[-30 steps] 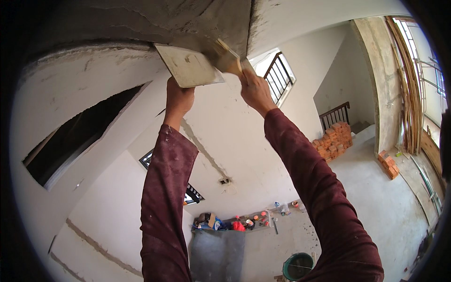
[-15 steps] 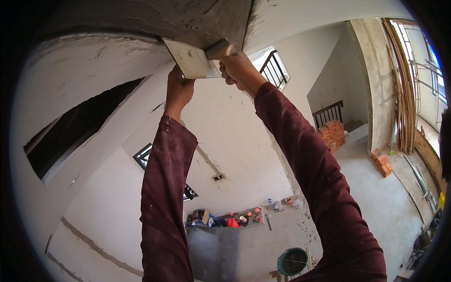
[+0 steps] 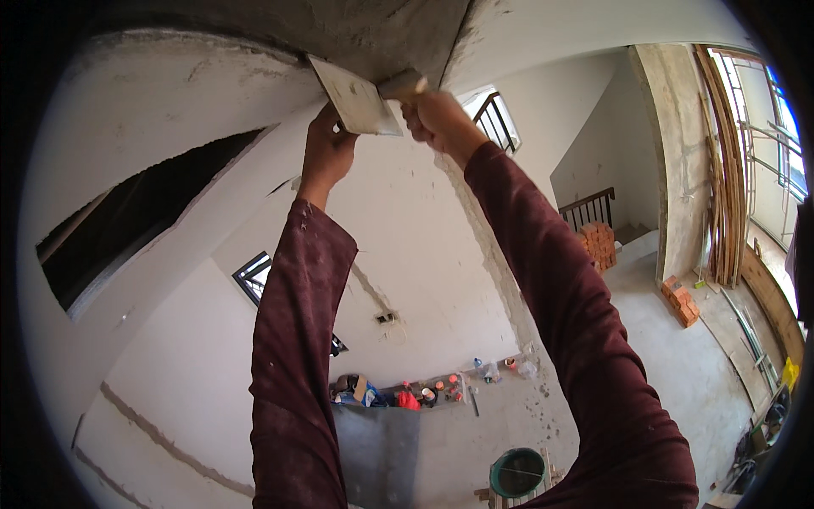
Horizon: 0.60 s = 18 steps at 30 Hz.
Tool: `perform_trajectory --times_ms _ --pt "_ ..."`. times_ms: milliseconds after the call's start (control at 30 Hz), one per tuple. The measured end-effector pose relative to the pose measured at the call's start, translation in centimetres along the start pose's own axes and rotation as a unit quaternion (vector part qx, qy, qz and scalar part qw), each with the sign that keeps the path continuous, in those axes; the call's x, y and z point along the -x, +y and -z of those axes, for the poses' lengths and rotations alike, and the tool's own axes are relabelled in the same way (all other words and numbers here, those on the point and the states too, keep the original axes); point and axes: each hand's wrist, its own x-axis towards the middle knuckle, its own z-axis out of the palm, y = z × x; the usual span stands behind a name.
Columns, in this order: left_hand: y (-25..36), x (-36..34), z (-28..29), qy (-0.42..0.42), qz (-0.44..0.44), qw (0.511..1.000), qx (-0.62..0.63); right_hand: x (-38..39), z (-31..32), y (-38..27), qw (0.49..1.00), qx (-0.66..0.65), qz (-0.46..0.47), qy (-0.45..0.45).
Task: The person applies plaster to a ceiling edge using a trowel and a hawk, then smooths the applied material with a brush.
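Overhead, against the dark, wet-looking patch of render [image 3: 339,25], is a flat, pale rectangular plate [image 3: 354,97] with smears on its face. My left hand [image 3: 329,148] is closed at the plate's lower left edge, thumb and finger curled with a small gap between them. To the right, my right hand [image 3: 437,120] is wrapped around a short tool [image 3: 401,86] with a dark, rounded body and a paler end, which lies against the plate's right side. The tool's exact kind is unclear, and that hand is slightly blurred. Both arms are raised in maroon sleeves.
A dark rectangular opening [image 3: 144,220] cuts the wall at left. Far below are a green tub [image 3: 517,472], a grey sheet [image 3: 373,454] and several small containers along the wall. Brick stacks [image 3: 681,301], a stair railing [image 3: 587,209] and upright timber planks [image 3: 719,170] are at right.
The view has shifted slightly. Both hands, the plate and the tool sit a little higher in the picture, the plate and tool also further right. Both hands keep their hold.
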Motion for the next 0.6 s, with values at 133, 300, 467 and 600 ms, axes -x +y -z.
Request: perform_trajectory --times_ms 133,300,467,600 --pt "-0.8 0.7 2.0 -0.025 0.003 0.999 -0.048 5.7 0.6 -0.5 0.994 -0.066 -0.009 -0.085" --pt "-1.0 -0.1 0.7 -0.034 -0.046 0.997 -0.055 3.8 4.4 -0.3 0.997 -0.054 -0.06 -0.017" --pt "0.4 -0.5 -0.4 0.013 0.005 1.0 0.007 -0.1 0.8 -1.4 0.999 -0.021 -0.041 0.0" --pt "-1.9 0.7 1.2 -0.018 0.035 0.999 -0.002 5.9 0.8 -2.6 0.992 -0.032 -0.014 -0.118"
